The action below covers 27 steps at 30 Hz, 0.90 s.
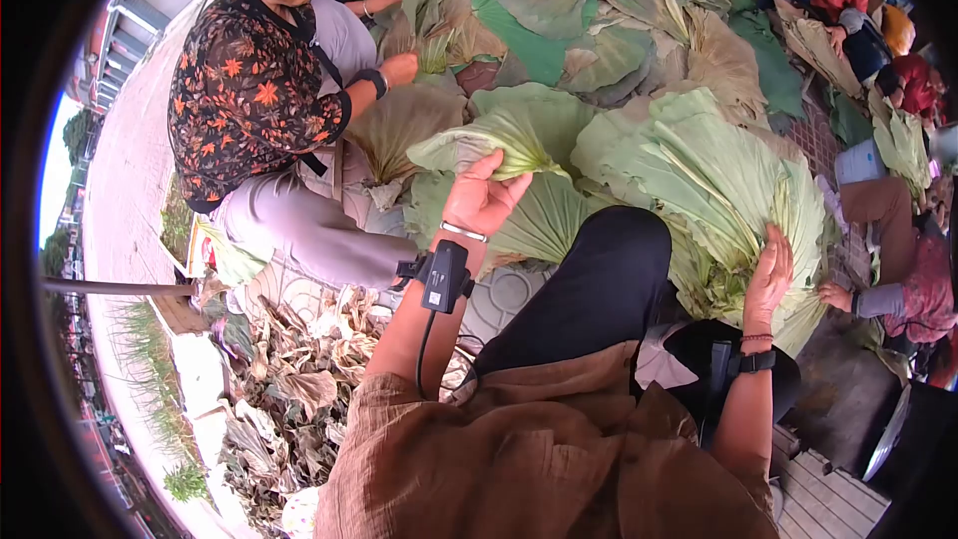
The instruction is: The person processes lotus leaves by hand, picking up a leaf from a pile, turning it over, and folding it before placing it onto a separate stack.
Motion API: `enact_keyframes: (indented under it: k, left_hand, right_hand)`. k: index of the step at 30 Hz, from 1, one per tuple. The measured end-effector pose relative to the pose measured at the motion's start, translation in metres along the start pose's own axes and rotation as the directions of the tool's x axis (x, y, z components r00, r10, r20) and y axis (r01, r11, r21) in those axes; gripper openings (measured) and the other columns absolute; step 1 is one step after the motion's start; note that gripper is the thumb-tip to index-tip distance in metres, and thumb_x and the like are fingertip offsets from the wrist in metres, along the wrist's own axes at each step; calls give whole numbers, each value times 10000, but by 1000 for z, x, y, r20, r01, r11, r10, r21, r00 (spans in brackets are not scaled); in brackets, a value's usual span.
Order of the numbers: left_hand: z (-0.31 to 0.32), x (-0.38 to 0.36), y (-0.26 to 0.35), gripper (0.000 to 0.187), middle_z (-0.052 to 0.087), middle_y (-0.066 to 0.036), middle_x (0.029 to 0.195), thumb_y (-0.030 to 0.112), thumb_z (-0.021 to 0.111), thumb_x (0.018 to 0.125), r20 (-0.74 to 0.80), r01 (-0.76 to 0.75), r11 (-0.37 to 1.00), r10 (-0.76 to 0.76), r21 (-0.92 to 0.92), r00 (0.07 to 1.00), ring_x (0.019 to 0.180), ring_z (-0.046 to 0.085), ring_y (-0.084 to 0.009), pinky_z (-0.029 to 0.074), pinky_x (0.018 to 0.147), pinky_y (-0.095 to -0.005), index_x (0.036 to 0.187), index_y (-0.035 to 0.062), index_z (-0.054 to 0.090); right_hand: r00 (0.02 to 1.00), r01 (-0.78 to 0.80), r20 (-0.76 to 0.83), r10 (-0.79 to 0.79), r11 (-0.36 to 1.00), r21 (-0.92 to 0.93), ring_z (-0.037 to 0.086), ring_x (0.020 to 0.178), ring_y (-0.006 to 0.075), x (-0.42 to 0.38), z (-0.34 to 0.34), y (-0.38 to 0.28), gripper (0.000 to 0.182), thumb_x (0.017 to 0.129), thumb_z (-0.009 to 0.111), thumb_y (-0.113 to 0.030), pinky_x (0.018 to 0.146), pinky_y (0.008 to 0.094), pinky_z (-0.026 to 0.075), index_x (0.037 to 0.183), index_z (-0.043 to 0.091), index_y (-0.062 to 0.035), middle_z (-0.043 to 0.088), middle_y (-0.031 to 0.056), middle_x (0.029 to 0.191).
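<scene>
In the head view my left hand is pinched on the gathered edge of a green lotus leaf, fingers curled and palm turned partly up. Under that leaf another lotus leaf lies spread, its ribs fanning out. At the right, my right hand holds the side of a thick bundle of folded lotus leaves, fingers long against it and the thumb partly hidden. The bundle leans beside my right knee, its pale ribs gathered near my fingers.
A large heap of green and browned leaves spreads ahead. At left a person in a leaf-print shirt sits close by. Dry, crumpled leaves pile up at lower left. Another person's hand touches the bundle's right edge.
</scene>
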State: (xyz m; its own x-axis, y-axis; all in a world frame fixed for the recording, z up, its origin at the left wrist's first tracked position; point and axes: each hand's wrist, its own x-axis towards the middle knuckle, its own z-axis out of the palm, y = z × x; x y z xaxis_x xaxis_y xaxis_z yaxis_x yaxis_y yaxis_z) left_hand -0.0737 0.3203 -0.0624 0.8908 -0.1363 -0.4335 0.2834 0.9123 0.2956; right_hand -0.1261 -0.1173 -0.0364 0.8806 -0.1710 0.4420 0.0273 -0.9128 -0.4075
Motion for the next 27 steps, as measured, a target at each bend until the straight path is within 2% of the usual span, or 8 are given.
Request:
enact_keyframes:
  k: [5,12,17,19,23,25,26,27]
  left_hand:
    - [90,-25,17,231,612,-110,1119,99,553,894,394,-62,996,34,59,919,1028,597,-270,512,873,-441,1114,26,545]
    - [226,-37,-31,288,578,-136,1195,106,525,910,646,42,996,-81,77,759,1108,559,-289,493,915,-468,1184,19,512]
    - [293,-32,-95,331,494,-137,1304,107,490,930,855,296,949,-240,108,459,1209,471,-289,430,982,-485,1251,28,470]
    - [305,-29,-119,335,500,-140,1297,114,497,928,863,348,927,-288,141,415,1208,471,-286,425,989,-479,1248,20,469]
    - [300,-10,-164,333,519,-137,1274,133,512,923,822,391,903,-356,179,444,1177,497,-290,446,968,-476,1235,19,479]
    - [286,4,-185,302,544,-144,1238,123,512,921,693,368,893,-436,258,574,1125,537,-283,476,934,-460,1201,10,495]
    - [276,11,-195,302,544,-144,1238,123,512,921,688,373,887,-451,273,569,1125,537,-283,476,934,-460,1201,10,495]
    - [265,18,-205,278,558,-144,1211,122,513,921,585,299,885,-462,358,667,1097,554,-274,491,907,-450,1177,12,505]
  right_hand:
    - [997,-51,-59,49,998,-39,447,1205,273,-3,3,3,387,958,348,-334,1024,422,270,1179,598,-138,569,57,1228]
    - [985,-91,-156,81,994,-59,450,1192,274,-4,0,-3,334,933,417,-314,1006,447,274,1137,615,-140,582,51,1204]
    - [981,-74,-183,69,997,-17,459,1171,299,-5,-2,-3,326,913,448,-305,989,474,277,1118,616,-114,591,81,1180]
    - [975,-86,-206,82,996,-10,458,1167,314,-5,-3,-2,322,904,459,-295,983,484,280,1109,617,-104,592,91,1172]
    - [971,-81,-222,86,996,29,457,1168,324,-7,-3,0,322,886,472,-291,986,505,276,1101,619,-103,594,91,1167]
    - [973,-77,-215,84,996,41,458,1167,327,-9,-3,1,327,883,474,-296,989,518,273,1100,619,-101,590,93,1172]
    - [972,-83,-218,92,995,49,458,1168,326,-8,-3,1,326,882,475,-295,990,527,271,1099,620,-100,588,93,1173]
    - [969,-98,-224,107,994,53,458,1168,326,-9,-4,0,326,882,475,-295,990,527,271,1099,620,-100,588,93,1173]
